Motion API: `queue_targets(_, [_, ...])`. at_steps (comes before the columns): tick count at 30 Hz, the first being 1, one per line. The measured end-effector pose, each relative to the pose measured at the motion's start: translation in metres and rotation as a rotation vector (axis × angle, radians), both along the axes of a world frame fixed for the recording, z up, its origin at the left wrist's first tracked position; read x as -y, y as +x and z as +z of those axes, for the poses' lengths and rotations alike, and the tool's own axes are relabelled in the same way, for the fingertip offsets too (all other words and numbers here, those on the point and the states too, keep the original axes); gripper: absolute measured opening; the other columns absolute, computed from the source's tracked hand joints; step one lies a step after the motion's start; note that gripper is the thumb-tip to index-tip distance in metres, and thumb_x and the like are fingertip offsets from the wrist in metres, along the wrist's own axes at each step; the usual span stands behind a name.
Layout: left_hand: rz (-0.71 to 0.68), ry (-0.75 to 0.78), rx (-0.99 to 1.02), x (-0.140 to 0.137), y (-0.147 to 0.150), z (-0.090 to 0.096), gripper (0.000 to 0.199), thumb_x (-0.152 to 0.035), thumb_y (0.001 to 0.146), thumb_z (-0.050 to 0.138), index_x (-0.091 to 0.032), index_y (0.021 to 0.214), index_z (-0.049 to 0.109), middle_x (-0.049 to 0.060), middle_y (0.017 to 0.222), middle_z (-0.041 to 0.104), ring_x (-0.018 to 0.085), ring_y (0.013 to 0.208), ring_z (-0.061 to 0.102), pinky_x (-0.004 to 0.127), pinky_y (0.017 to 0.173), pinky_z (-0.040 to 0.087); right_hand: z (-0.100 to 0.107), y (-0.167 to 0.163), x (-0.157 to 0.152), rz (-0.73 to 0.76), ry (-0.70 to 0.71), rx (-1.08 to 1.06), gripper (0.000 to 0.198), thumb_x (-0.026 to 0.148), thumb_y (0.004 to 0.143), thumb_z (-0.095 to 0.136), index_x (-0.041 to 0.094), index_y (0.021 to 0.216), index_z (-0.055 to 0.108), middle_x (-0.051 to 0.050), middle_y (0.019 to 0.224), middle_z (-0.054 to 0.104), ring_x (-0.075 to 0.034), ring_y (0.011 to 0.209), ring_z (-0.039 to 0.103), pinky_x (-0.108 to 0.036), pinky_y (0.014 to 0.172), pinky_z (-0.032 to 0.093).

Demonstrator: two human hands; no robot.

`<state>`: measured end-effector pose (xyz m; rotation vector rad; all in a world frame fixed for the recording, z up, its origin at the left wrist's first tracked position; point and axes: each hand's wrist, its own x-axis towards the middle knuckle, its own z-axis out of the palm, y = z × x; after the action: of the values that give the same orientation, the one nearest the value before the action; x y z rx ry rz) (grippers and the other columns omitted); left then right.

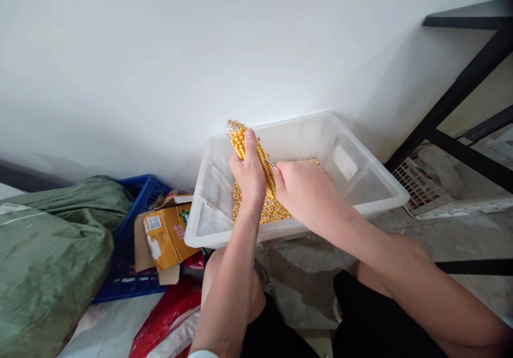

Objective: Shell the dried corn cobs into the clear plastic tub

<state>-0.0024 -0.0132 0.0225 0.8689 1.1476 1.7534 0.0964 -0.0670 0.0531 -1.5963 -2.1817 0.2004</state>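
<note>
My left hand (249, 173) is wrapped round an ear of corn (262, 160), its thumb lying along the cob. The ear tilts, its dry pale tip up and to the left, the yellow kernels in rows below. My right hand (302, 189) is closed on a thin metal tool (270, 163); its tip touches the kernels, while its handle is hidden in my fist. Both hands are over a translucent plastic bin (340, 128). Loose corn kernels (276, 211) cover part of the bin's bottom.
Left of the bin are a torn orange cardboard box (168, 235), a blue crate (120, 272) and a large green sack (52, 256). A red bag (170, 315) lies nearer. On the right stand a black metal frame (457, 91) and a white basket (420, 187). The white wall (180, 53) rises behind.
</note>
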Motion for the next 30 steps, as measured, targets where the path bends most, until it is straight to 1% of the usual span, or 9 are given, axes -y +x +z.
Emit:
queue_targets(5, [0.125, 0.139, -0.199, -0.004, 0.003, -0.006, 0.041, -0.061, 0.081, 0.064, -0.021, 0.079, 0.059, 0.001, 0.071, 0.053, 0.015, 0.070, 0.053, 0.028, 0.062, 0.041, -0.005, -0.009, 0.001, -0.035, 0.004, 0.070, 0.032, 0.016, 0.097, 0.036, 0.014, 0.085, 0.065, -0.010, 0.068, 0.065, -0.019, 0.059, 0.060, -0.031, 0.051, 0.027])
queue_targets(9, [0.220, 0.174, -0.361, -0.001, 0.007, -0.007, 0.040, -0.059, 0.082, 0.064, -0.021, 0.077, 0.054, 0.000, 0.072, 0.051, 0.014, 0.068, 0.047, 0.028, 0.062, 0.038, -0.004, -0.015, 0.001, -0.061, -0.005, 0.104, 0.027, 0.007, 0.090, 0.037, 0.010, 0.092, 0.064, -0.013, 0.073, 0.066, -0.021, 0.064, 0.063, -0.030, 0.052, 0.030])
queue_targets(11, [0.231, 0.182, -0.366, 0.000, 0.007, -0.006, 0.039, -0.058, 0.080, 0.066, -0.021, 0.076, 0.055, 0.000, 0.072, 0.050, 0.015, 0.069, 0.048, 0.028, 0.063, 0.038, -0.002, -0.013, 0.000, -0.058, -0.006, 0.095, 0.027, 0.007, 0.090, 0.038, 0.010, 0.091, 0.064, -0.012, 0.073, 0.066, -0.020, 0.064, 0.062, -0.031, 0.053, 0.030])
queue_targets(13, [0.227, 0.182, -0.321, -0.001, 0.005, -0.006, 0.039, -0.059, 0.080, 0.066, -0.021, 0.076, 0.056, 0.000, 0.071, 0.050, 0.015, 0.069, 0.049, 0.028, 0.063, 0.039, 0.003, -0.003, -0.003, -0.023, -0.042, 0.059, 0.027, 0.015, 0.094, 0.038, 0.014, 0.084, 0.063, -0.009, 0.069, 0.064, -0.019, 0.059, 0.057, -0.031, 0.052, 0.029])
queue_targets(17, [0.162, 0.124, -0.186, -0.008, -0.005, -0.009, 0.046, -0.067, 0.080, 0.060, -0.021, 0.085, 0.061, 0.000, 0.072, 0.049, 0.014, 0.065, 0.051, 0.029, 0.062, 0.042, 0.011, 0.029, -0.017, 0.003, -0.182, -0.106, 0.036, 0.033, 0.097, 0.042, 0.020, 0.066, 0.055, -0.002, 0.055, 0.053, -0.013, 0.048, 0.044, -0.031, 0.050, 0.026])
queue_targets(20, [0.073, 0.097, -0.093, -0.014, -0.010, -0.011, 0.053, -0.072, 0.081, 0.055, -0.021, 0.091, 0.063, 0.001, 0.071, 0.050, 0.015, 0.061, 0.053, 0.030, 0.059, 0.044, 0.005, 0.040, -0.034, -0.001, -0.162, -0.307, 0.032, 0.041, 0.093, 0.052, 0.020, 0.069, 0.057, 0.000, 0.058, 0.053, -0.012, 0.051, 0.043, -0.030, 0.052, 0.029])
queue_targets(22, [0.023, 0.098, -0.071, -0.015, -0.009, -0.011, 0.053, -0.072, 0.081, 0.055, -0.021, 0.089, 0.064, 0.002, 0.069, 0.050, 0.016, 0.061, 0.054, 0.031, 0.058, 0.045, -0.006, 0.036, -0.045, 0.055, -0.157, -0.517, 0.024, 0.042, 0.089, 0.058, 0.019, 0.082, 0.064, -0.001, 0.071, 0.060, -0.013, 0.061, 0.050, -0.028, 0.058, 0.035])
queue_targets(25, [-0.058, 0.097, -0.033, -0.014, -0.005, -0.012, 0.049, -0.069, 0.080, 0.061, -0.020, 0.088, 0.065, 0.003, 0.069, 0.052, 0.017, 0.068, 0.059, 0.030, 0.060, 0.049, -0.025, 0.019, -0.057, 0.149, -0.178, -0.758, 0.027, 0.039, 0.085, 0.063, 0.017, 0.100, 0.066, -0.004, 0.088, 0.066, -0.015, 0.076, 0.057, -0.028, 0.068, 0.042])
queue_targets(30, [-0.169, 0.038, 0.087, -0.017, -0.003, -0.016, 0.055, -0.071, 0.078, 0.060, -0.018, 0.090, 0.066, 0.007, 0.074, 0.059, 0.021, 0.076, 0.065, 0.032, 0.065, 0.054, -0.045, 0.004, -0.062, 0.191, -0.096, -0.876, 0.019, 0.033, 0.084, 0.063, 0.015, 0.090, 0.067, -0.003, 0.084, 0.067, -0.015, 0.077, 0.058, -0.029, 0.072, 0.044])
